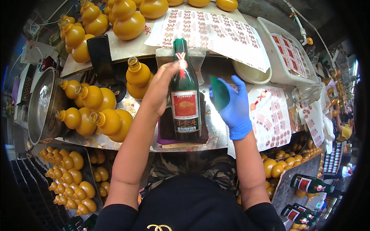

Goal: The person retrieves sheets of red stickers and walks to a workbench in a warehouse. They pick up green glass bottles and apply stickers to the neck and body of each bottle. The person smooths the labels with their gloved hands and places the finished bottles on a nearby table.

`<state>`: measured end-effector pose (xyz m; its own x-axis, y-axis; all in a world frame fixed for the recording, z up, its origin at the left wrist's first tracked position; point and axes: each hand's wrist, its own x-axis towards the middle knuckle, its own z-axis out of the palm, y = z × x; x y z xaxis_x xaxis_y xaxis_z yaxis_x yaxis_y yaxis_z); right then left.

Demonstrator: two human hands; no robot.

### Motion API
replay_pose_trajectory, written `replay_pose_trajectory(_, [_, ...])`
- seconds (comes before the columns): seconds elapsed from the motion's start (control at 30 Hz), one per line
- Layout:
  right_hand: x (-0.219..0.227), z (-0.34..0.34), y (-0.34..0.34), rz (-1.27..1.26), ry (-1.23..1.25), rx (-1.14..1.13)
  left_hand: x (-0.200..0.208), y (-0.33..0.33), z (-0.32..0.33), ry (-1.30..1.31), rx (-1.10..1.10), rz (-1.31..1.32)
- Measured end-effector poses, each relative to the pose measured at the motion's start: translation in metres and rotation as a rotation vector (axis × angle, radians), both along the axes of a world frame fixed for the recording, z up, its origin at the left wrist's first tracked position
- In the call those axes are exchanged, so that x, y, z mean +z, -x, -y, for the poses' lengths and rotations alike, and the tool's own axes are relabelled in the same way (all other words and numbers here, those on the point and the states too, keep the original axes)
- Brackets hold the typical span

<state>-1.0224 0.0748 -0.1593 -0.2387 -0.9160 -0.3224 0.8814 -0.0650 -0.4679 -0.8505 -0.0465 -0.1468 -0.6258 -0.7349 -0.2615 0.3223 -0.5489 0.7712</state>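
A dark green glass bottle (187, 82) lies neck-away on a dark cloth pad (166, 129) in front of me. It bears a red, gold-framed label and a ribbon-shaped sticker on its neck. My left hand (162, 85), bare, grips the bottle from the left. Its thumb rests by the ribbon sticker, and the other fingers are hidden behind the glass. To the right of the bottle, my right hand (236, 106), in a blue glove, holds a flat green scraper (220, 93), apart from the bottle.
Yellow gourd-shaped bottles (104, 101) stand left, near a phone (101, 57) and a metal basin (44, 106). Printed sticker sheets (216, 30) lie at the back and right. A pale bowl (252, 75) and white tub (269, 42) stand back right. More gourd bottles fill crates below.
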Motion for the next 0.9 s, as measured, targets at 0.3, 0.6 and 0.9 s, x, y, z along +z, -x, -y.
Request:
replay_pose_trajectory(0.3, [0.078, 0.068, -0.004, -1.399, 0.305, 0.286, -0.006, -0.002, -0.013, 0.097, -0.006, -0.054])
replay_pose_trajectory(0.6, [0.107, 0.110, -0.005, -1.875, 0.347, 0.543, -0.012, -0.002, -0.013, 0.086, 0.040, -0.058])
replay_pose_trajectory(0.9, [0.092, 0.117, -0.012, -2.518, 0.811, 0.116, -0.011, -0.002, -0.016, 0.109, 0.047, -0.097])
